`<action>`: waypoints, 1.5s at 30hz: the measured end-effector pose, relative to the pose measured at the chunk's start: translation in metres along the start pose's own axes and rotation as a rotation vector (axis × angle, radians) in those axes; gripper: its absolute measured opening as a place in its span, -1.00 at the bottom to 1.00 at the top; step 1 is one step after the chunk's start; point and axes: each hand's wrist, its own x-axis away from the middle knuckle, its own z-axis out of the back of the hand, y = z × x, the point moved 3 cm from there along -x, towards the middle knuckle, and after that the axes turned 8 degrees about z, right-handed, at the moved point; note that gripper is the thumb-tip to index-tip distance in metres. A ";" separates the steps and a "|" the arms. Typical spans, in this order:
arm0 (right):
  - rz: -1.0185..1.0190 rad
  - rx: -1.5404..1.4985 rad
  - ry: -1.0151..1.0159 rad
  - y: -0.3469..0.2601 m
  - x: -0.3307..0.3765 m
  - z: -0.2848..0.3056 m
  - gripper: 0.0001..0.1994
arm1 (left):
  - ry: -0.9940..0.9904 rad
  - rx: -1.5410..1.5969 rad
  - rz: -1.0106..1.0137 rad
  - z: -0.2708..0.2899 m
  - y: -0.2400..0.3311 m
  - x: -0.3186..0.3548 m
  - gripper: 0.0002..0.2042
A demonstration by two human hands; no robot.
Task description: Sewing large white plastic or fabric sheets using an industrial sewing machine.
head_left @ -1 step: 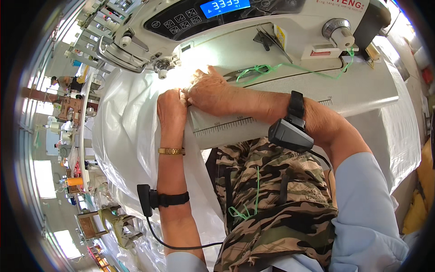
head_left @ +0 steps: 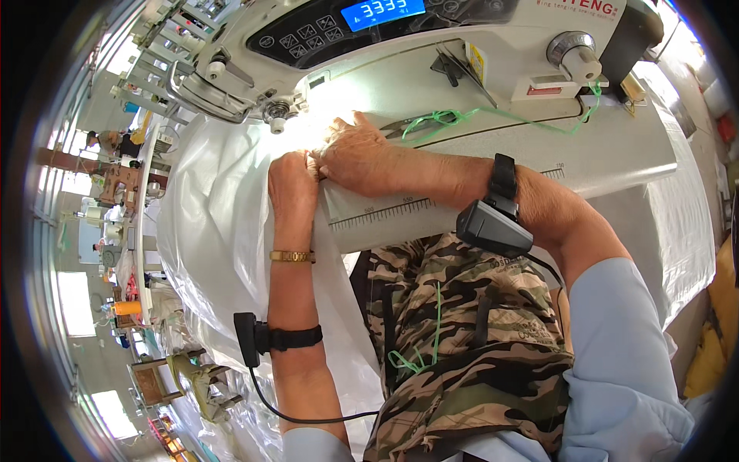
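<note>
Thin, shiny white sheeting (head_left: pixel 212 200) hangs in folds over the left side of the sewing machine bed (head_left: pixel 454 173) and down past my left arm. My left hand (head_left: pixel 292 181) is closed on its edge, just in front of the needle area. Pressed close beside it, my right hand (head_left: pixel 356 158) has bent fingers, its tips meeting the left hand. Strong lamp glare washes out the fingertips and the needle, so what the right fingers pinch is hidden. Above both hands stands the white sewing machine head (head_left: pixel 493 54).
Right of my hands, dark metal tweezers or snips (head_left: pixel 412 123) lie beside tangled green thread (head_left: pixel 443 119). A dark pointed tool (head_left: pixel 462 73) rests against the machine. A handwheel-like knob (head_left: pixel 573 54) sits at right. Another person (head_left: pixel 115 141) and worktables are far left.
</note>
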 end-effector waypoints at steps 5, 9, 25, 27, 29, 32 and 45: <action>0.019 -0.024 0.089 0.001 0.002 0.003 -0.59 | -0.089 0.003 0.050 0.006 0.008 0.004 -0.78; 0.076 0.076 0.135 0.004 0.006 0.001 -0.59 | 0.058 -0.184 -0.232 0.035 0.025 0.038 -0.83; 0.235 -0.099 0.224 0.029 0.015 0.019 -0.67 | 0.188 0.041 0.179 0.173 -0.344 0.038 -0.59; 0.219 -0.099 0.219 0.030 0.015 0.017 -0.53 | 0.197 -0.031 0.104 0.152 -0.367 0.021 -0.56; 0.261 -0.009 0.390 0.025 0.015 0.018 -0.60 | 0.152 -0.057 0.160 0.131 -0.376 0.008 -0.52; 0.181 0.143 0.324 0.016 0.020 0.012 -0.66 | 0.109 -0.203 0.189 0.099 -0.366 -0.005 -0.44; 0.245 0.167 0.314 -0.017 0.005 0.007 -0.86 | 0.101 -0.562 0.223 0.066 -0.338 0.084 -0.88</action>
